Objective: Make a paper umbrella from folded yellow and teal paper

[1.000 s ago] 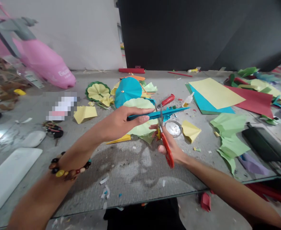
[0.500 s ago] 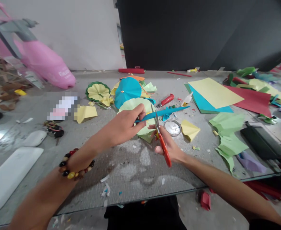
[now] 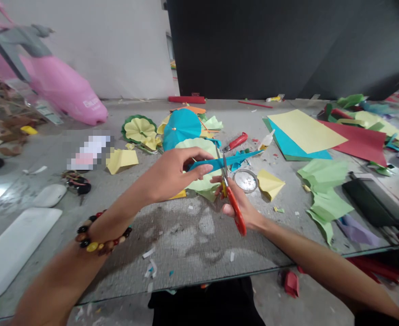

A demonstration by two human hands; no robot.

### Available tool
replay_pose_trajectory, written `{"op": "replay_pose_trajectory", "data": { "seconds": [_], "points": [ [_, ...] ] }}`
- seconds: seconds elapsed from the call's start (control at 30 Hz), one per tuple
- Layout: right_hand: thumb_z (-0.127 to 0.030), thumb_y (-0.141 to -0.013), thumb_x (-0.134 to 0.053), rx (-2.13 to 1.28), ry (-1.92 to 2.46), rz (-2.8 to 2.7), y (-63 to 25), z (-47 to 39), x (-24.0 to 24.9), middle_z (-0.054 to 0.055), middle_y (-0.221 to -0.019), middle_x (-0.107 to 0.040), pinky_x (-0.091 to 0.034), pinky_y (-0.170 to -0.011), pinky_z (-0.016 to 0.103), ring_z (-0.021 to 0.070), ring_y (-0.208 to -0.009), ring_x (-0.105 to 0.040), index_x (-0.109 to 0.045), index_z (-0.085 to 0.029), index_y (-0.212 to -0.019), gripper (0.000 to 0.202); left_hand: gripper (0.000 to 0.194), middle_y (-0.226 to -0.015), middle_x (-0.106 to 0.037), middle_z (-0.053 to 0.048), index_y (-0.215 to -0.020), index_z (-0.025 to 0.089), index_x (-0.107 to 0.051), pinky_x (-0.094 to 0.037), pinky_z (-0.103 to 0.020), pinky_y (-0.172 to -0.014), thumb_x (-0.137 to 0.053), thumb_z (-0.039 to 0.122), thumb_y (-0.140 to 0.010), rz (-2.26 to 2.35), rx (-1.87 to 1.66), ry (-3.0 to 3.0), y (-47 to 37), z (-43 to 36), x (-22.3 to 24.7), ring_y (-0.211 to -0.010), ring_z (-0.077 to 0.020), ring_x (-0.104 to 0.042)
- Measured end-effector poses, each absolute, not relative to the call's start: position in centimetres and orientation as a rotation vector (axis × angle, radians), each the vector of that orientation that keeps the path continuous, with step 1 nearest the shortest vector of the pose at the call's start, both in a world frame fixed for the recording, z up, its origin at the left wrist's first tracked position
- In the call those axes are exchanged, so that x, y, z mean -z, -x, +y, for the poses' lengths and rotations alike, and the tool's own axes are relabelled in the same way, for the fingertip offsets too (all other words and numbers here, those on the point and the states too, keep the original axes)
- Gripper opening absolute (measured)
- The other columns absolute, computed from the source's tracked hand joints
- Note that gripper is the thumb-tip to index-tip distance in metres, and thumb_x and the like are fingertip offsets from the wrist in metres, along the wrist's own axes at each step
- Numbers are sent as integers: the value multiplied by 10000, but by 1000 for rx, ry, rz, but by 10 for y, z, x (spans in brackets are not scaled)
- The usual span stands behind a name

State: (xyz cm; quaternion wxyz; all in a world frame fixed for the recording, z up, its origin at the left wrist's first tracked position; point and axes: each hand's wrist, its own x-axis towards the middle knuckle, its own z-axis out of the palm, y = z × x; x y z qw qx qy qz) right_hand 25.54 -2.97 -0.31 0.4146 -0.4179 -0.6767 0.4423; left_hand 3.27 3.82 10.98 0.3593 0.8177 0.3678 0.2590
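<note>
Between thumb and fingers, my left hand (image 3: pixel 182 170) pinches a folded strip of blue paper (image 3: pixel 242 158) that points to the right. Red-handled scissors (image 3: pixel 235 206) are in my right hand (image 3: pixel 242 203), blades pointing up and away. The scissor blades cross the blue strip near its middle; whether they cut into it I cannot tell. Under the strip lies a pale green scalloped paper round (image 3: pixel 199 144), partly covered by my left hand. Behind it stands a blue pleated paper umbrella (image 3: pixel 182 129).
A red utility knife (image 3: pixel 236 141), a small glue bottle (image 3: pixel 266 139) and a round metal lid (image 3: pixel 245 180) lie close beyond my right hand. Coloured paper sheets (image 3: pixel 306 131) are at the right. A pink spray bottle (image 3: pixel 66 90) stands far left; a white tablet-like slab (image 3: pixel 16 253) lies near left.
My left hand has shifted slightly, its fingers now stretched further along the blue strip. The strip has moved a little left, and the scissors have moved slightly right.
</note>
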Motion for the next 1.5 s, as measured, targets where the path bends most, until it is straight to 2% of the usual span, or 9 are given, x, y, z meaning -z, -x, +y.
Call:
{"op": "replay_pose_trajectory", "data": {
  "seconds": [0.17,0.27,0.33,0.47,0.63,0.93,1.23,1.4,1.5],
  "points": [
    [-888,-729,-606,-1122,1014,-1724,-256,-30,2,91,-1145,-606,-528,-910,477,277,-999,-602,-485,-236,-1368,921,244,-844,-727,2,-1058,214,-616,-511,-252,-665,-514,433,-1023,920,-537,-2062,-39,28,-111,-656,-129,-688],
    [-878,-713,-637,-1155,950,-1721,-255,-31,-3,99,-1234,-604,-507,-997,508,318,-1124,-599,-487,-264,-1366,908,189,-877,-752,7,-1056,228,-538,-507,-248,-656,-482,408,-1036,889,-513,-1989,-45,22,-109,-649,-126,-701],
    [-874,-726,-628,-1174,924,-1722,-253,-31,-7,92,-1248,-603,-498,-1025,514,330,-1169,-592,-492,-284,-1357,874,162,-817,-749,21,-1030,232,-515,-495,-249,-657,-456,382,-1044,910,-495,-1993,-48,19,-108,-652,-130,-695],
    [-896,-728,-593,-1227,908,-1704,-251,-32,-10,84,-1148,-621,-531,-965,502,314,-1075,-620,-503,-277,-1310,855,202,-697,-707,49,-964,230,-514,-443,-244,-621,-415,379,-1058,950,-452,-2057,-51,17,-108,-617,-123,-639],
    [-869,-755,-600,-1276,888,-1680,-252,-32,-2,93,-1245,-620,-499,-1034,529,324,-1149,-613,-452,-295,-1390,868,212,-720,-700,42,-951,225,-504,-435,-242,-602,-419,389,-1054,954,-476,-2029,-50,19,-109,-598,-117,-620],
    [-879,-746,-599,-1172,963,-1728,-256,-31,3,83,-1169,-592,-485,-1029,527,287,-1049,-591,-461,-260,-1397,909,291,-728,-657,45,-902,209,-547,-435,-218,-587,-441,434,-1054,917,-457,-2071,-43,23,-110,-563,-84,-572],
    [-892,-725,-605,-1215,985,-1704,-254,-33,-2,95,-1229,-582,-503,-982,488,283,-1056,-592,-477,-268,-1380,913,335,-664,-610,59,-848,195,-585,-374,-218,-561,-466,428,-1057,978,-469,-2154,-43,24,-112,-533,-69,-497],
    [-870,-743,-616,-1253,952,-1678,-255,-32,2,68,-1090,-594,-511,-936,454,274,-1007,-599,-480,-257,-1391,903,308,-686,-612,60,-867,187,-604,-364,-220,-585,-482,399,-1054,973,-494,-2187,-42,26,-115,-569,-74,-481],
    [-864,-756,-607,-1258,936,-1666,-257,-31,6,74,-1108,-595,-520,-906,435,265,-984,-603,-470,-247,-1408,908,316,-694,-609,60,-849,184,-608,-345,-225,-581,-491,395,-1053,982,-510,-2205,-42,27,-113,-571,-73,-468]
  ]
}}
